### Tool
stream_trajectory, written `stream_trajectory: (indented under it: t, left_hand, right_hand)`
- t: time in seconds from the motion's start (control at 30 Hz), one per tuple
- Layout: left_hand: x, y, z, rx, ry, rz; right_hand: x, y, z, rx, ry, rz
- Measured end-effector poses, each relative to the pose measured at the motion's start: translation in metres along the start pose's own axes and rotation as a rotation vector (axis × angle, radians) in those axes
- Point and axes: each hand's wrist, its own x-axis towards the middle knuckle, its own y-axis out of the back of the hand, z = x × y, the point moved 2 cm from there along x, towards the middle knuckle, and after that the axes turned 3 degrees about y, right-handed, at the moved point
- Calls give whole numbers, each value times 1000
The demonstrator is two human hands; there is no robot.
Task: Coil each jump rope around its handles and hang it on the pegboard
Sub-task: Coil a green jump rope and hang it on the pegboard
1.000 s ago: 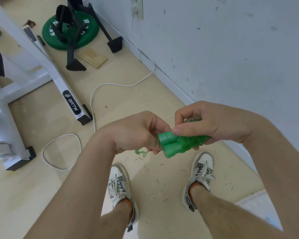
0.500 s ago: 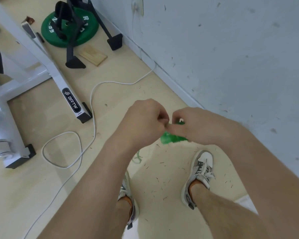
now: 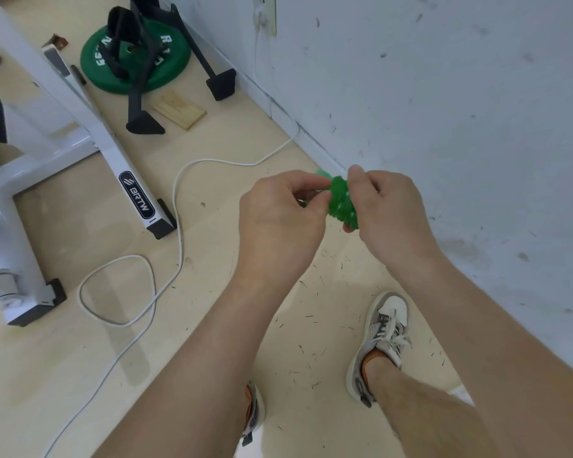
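Observation:
A green jump rope (image 3: 341, 201) is bundled into a tight coil around its handles and sits between my two hands at chest height, near the white wall. My right hand (image 3: 384, 206) grips the coiled bundle from the right, thumb on top. My left hand (image 3: 282, 209) pinches the bundle's left end with curled fingers; a bit of green shows under its fingertips. Most of the handles are hidden by my fingers. No pegboard is in view.
A white cable (image 3: 179, 226) loops across the wooden floor from a wall socket (image 3: 264, 11). A white machine frame (image 3: 113, 153) stands at left; a green weight plate (image 3: 136, 57), black stand legs and a wooden block (image 3: 179, 110) lie beyond. My shoes (image 3: 382, 332) are below.
Both hands have risen and shifted right toward the wall with the green bundle. The bundle has turned from lying sideways to more upright, and the loose green end below my left hand is gone from sight.

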Motion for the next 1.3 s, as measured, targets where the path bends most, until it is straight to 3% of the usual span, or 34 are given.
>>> stream_trajectory:
  t: [0.17,0.3,0.4,0.5,0.57,0.63,0.77,0.9,1.07,1.17,1.3]
  left_hand:
    - [0,1,-1,-354,172,-67]
    - [3,4,-6,-634,371,-375]
    - [7,11,-11,-608,355,-675]
    - [7,19,-15,-376,303,-852]
    - [7,20,-16,-165,283,-826]
    - [7,17,-16,66,242,-747]
    - [3,5,-16,277,144,-586]
    - [-1,-2,-12,512,-102,-352]
    - [0,0,-5,440,-166,-172]
    - [-4,-4,-3,224,-93,-98]
    - [-10,-13,2,-188,102,-88]
  right_hand:
    - [3,12,-3,463,-213,4]
    - [4,13,-3,726,-276,-193]
    - [7,19,-3,802,-233,-404]
    - [2,33,-10,572,-99,-733]
    - [-5,37,-13,200,-31,-913]
    - [-8,35,-10,-38,-59,-971]
    - [-5,28,-4,-256,-64,-887]
    - [-1,21,-1,-445,-8,-724]
    - [5,16,8,-614,68,-428]
    - [7,11,10,-408,32,-270]
    - [7,8,7,169,-172,-64]
